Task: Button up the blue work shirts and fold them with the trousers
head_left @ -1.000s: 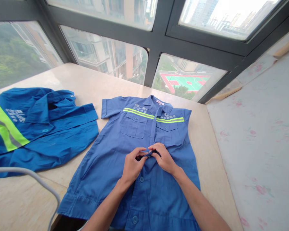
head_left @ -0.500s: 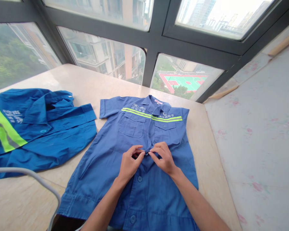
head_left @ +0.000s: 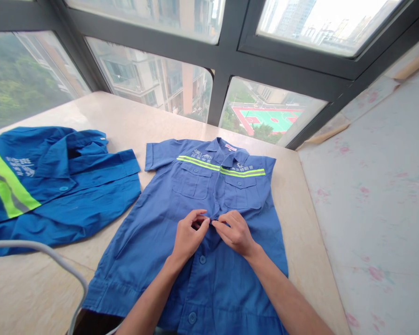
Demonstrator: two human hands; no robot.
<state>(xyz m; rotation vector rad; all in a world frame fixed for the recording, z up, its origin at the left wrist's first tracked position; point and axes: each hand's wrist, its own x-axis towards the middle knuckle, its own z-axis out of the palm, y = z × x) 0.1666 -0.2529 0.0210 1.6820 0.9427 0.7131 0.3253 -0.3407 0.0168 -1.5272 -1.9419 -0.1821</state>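
Both hands meet at the front of a short-sleeved blue shirt (head_left: 153, 237), which lies face up beneath them. The left hand (head_left: 189, 235) is bent inward, its thumb and forefinger drawn together in a pinch at the shirt's front edge, the other fingers curled behind with a small hollow between them. The right hand (head_left: 236, 232) faces it from just beside, back of the hand upward, thumb and fingertips brought together on the same edge. Both pinch the shirt there; whether a button sits between the tips is too small to tell.

The left forearm (head_left: 152, 291) slants up and rightward to its hand, the right forearm (head_left: 282, 288) up and leftward, so the two converge over the shirt's lower half. Just below the hands, between the forearms, is a round button (head_left: 202, 259), with a lower button (head_left: 192, 318) nearer the hem. Beyond the hands lie two chest pockets, a yellow-green stripe (head_left: 242, 173) and the collar (head_left: 212, 147).

Well to the left of the left hand, a second blue shirt (head_left: 97, 204) lies on the same window ledge (head_left: 122, 109), with a grey cable (head_left: 57, 261) nearer the person.
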